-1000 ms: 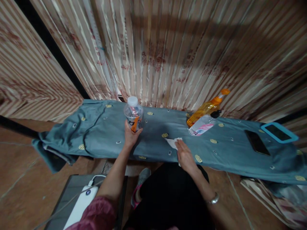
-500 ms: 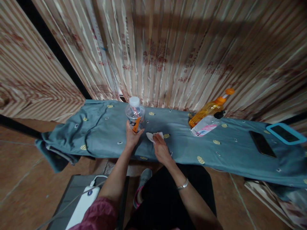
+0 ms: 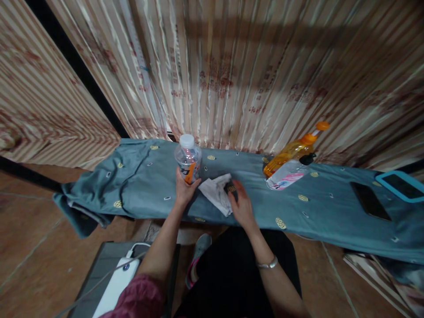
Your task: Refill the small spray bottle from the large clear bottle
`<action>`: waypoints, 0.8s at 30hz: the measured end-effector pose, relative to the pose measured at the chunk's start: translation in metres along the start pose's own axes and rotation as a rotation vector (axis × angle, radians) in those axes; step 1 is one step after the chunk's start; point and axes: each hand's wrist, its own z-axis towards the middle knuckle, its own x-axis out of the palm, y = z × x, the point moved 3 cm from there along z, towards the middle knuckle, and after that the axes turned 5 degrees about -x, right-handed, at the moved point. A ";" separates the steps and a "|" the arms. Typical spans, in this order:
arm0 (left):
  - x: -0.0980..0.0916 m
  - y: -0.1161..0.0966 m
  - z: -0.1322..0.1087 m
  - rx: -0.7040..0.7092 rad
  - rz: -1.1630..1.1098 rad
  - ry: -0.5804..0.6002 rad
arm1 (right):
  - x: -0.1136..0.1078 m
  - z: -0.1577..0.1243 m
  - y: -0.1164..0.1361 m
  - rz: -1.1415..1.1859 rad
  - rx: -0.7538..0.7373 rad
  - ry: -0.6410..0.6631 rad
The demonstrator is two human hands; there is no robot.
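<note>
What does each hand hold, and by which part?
The left hand grips the bottle by its lower body. The right hand holds the tissue by one edge.

left hand (image 3: 184,189): grips clear bottle (image 3: 187,158) | right hand (image 3: 241,205): holds white cloth (image 3: 217,193)
</note>
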 end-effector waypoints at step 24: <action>-0.001 0.003 0.006 -0.046 0.098 -0.023 | -0.078 -0.049 -0.071 -0.428 -0.002 0.012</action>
